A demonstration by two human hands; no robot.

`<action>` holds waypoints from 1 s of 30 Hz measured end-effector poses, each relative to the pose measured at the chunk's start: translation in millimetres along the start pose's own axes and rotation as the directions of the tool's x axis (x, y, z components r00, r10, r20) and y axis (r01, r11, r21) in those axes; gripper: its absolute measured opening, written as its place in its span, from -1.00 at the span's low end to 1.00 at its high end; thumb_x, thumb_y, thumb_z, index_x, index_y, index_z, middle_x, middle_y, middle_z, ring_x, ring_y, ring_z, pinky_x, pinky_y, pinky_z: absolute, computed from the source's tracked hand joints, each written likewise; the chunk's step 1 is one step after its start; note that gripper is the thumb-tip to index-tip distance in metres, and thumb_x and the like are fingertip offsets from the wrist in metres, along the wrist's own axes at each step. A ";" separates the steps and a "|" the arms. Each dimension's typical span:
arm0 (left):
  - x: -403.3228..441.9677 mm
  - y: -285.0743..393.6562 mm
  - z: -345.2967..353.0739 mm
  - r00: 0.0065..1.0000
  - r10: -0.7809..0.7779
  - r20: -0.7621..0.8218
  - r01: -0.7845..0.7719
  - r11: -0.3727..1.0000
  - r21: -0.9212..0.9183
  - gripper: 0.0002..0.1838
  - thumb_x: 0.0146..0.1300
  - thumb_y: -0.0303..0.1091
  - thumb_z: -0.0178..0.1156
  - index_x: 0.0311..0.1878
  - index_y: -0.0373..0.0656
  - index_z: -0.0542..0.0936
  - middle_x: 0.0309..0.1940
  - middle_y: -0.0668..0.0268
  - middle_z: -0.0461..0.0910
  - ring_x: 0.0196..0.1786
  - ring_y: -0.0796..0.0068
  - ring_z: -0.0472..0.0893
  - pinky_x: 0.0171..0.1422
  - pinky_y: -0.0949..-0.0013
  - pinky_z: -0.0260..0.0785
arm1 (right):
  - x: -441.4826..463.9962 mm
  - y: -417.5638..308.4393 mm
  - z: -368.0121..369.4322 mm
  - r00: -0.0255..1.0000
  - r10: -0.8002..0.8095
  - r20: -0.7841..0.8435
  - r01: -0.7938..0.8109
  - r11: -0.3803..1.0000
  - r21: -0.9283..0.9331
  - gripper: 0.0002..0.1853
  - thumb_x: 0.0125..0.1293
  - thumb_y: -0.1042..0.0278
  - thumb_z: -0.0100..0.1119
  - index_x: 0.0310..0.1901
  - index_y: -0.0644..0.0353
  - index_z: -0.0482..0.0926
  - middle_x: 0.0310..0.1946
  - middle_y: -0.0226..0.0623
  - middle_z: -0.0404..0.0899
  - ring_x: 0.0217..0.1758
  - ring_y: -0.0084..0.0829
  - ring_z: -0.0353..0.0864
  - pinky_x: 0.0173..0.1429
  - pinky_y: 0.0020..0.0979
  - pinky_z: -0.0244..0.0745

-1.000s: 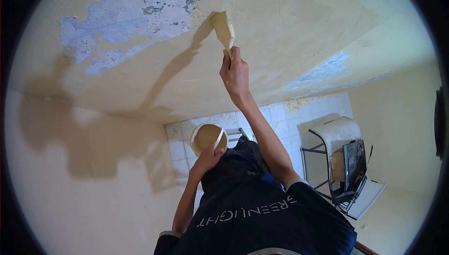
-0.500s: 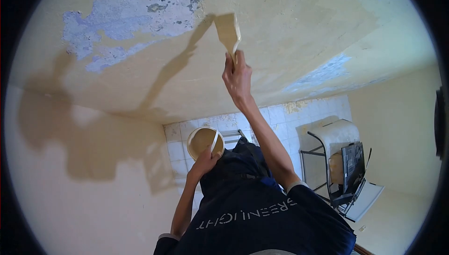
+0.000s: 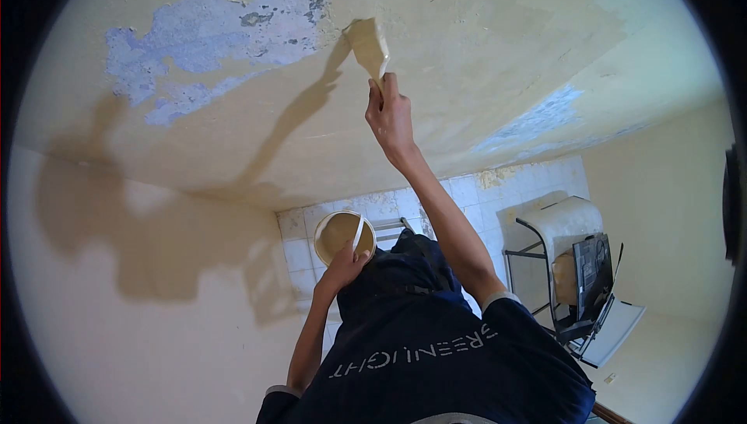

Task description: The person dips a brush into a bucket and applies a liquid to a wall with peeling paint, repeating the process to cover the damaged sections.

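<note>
My right hand [image 3: 391, 122] is raised, with its fingers closed round the handle of a wide paintbrush [image 3: 368, 44]. Beige-yellow paint coats the brush, and its bristle end meets the wall [image 3: 467, 66] just right of a bare, peeled lilac patch [image 3: 226, 27]. Down at waist height, my left hand [image 3: 345, 267] grips a round bucket [image 3: 333, 231] at its rim and white handle. Paint of the same beige-yellow colour shows inside the bucket.
Below me are a white tiled floor [image 3: 299, 257] and part of a metal ladder [image 3: 393, 229]. To the right stands a table [image 3: 572, 218] with a dark flat-panel device [image 3: 593, 268] by it. Another peeled patch [image 3: 537, 120] marks the wall at right.
My right hand and the paintbrush have shifted slightly left and up along the wall, toward the peeled patch. The left hand still holds the bucket in nearly the same place.
</note>
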State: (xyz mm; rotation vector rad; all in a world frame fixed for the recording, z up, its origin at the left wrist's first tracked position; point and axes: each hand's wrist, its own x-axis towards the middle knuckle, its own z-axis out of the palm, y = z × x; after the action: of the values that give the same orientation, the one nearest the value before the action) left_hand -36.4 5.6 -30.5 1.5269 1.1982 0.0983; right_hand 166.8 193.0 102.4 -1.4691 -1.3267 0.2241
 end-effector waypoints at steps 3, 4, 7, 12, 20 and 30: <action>9.0 2.8 -2.7 0.999 0.037 -0.024 -0.037 0.999 0.004 -0.47 0.34 -0.16 0.14 0.15 -0.45 0.34 -0.47 0.08 0.51 -0.39 0.21 0.53 -0.23 0.17 0.38 | -4.6 4.0 -4.3 0.997 0.046 0.063 -0.043 0.998 -0.035 -0.84 0.42 0.46 0.03 -0.24 0.28 0.27 -0.71 0.06 0.38 -0.66 0.12 0.42 -0.59 -0.06 0.19; 10.0 1.4 -2.0 0.999 0.034 -0.011 -0.034 0.999 -0.005 -0.48 0.34 -0.15 0.14 0.13 -0.44 0.35 -0.45 0.05 0.53 -0.37 0.18 0.55 -0.21 0.15 0.39 | -12.2 0.5 -9.6 0.989 0.100 0.113 -0.095 0.994 -0.046 -0.84 0.42 0.47 0.03 -0.25 0.29 0.26 -0.71 0.06 0.38 -0.67 0.11 0.41 -0.60 -0.08 0.20; 13.8 -2.9 -0.8 0.997 0.075 -0.026 -0.074 0.997 0.038 -0.47 0.35 -0.14 0.13 0.13 -0.44 0.35 -0.42 0.02 0.56 -0.34 0.16 0.58 -0.18 0.13 0.40 | -19.3 -15.3 -21.9 0.997 0.055 0.049 -0.058 0.997 0.056 -0.84 0.42 0.47 0.02 -0.25 0.31 0.26 -0.72 0.07 0.36 -0.67 0.12 0.40 -0.60 -0.13 0.22; 11.6 6.3 -1.4 0.999 0.030 0.029 -0.032 0.998 0.058 -0.43 0.38 -0.06 0.10 0.18 -0.40 0.33 -0.30 -0.09 0.57 -0.22 0.11 0.57 -0.04 0.15 0.40 | -6.2 -5.6 -12.6 0.996 0.068 0.064 -0.072 0.995 0.070 -0.82 0.42 0.46 0.04 -0.28 0.33 0.27 -0.73 0.05 0.34 -0.70 0.07 0.36 -0.61 -0.19 0.21; 9.7 3.5 -2.4 0.999 0.017 0.046 -0.020 0.997 0.071 -0.36 0.38 -0.04 0.08 0.25 -0.45 0.29 -0.14 -0.23 0.57 -0.05 -0.02 0.60 0.10 0.13 0.40 | -23.8 -14.8 -9.4 0.969 0.235 0.081 -0.244 0.962 0.126 -0.77 0.44 0.39 0.04 -0.34 0.35 0.32 -0.73 0.04 0.34 -0.73 -0.12 0.33 -0.59 -0.21 0.20; 2.2 1.7 -0.5 1.000 -0.029 0.005 0.029 1.000 0.012 -0.40 0.36 -0.09 0.12 0.23 -0.43 0.32 -0.22 -0.11 0.56 -0.13 0.06 0.57 0.05 0.16 0.38 | -10.9 -0.5 4.6 0.935 0.327 0.139 -0.354 0.835 0.421 -0.62 0.52 0.12 -0.06 -0.33 0.29 0.41 -0.76 -0.45 0.26 -0.73 -0.65 0.22 -0.65 -0.47 0.09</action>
State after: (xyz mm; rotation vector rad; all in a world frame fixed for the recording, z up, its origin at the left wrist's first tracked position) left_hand -34.6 7.8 -30.1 1.5187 1.2187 0.0680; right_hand 159.3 186.8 95.6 -1.2993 -0.9641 0.7620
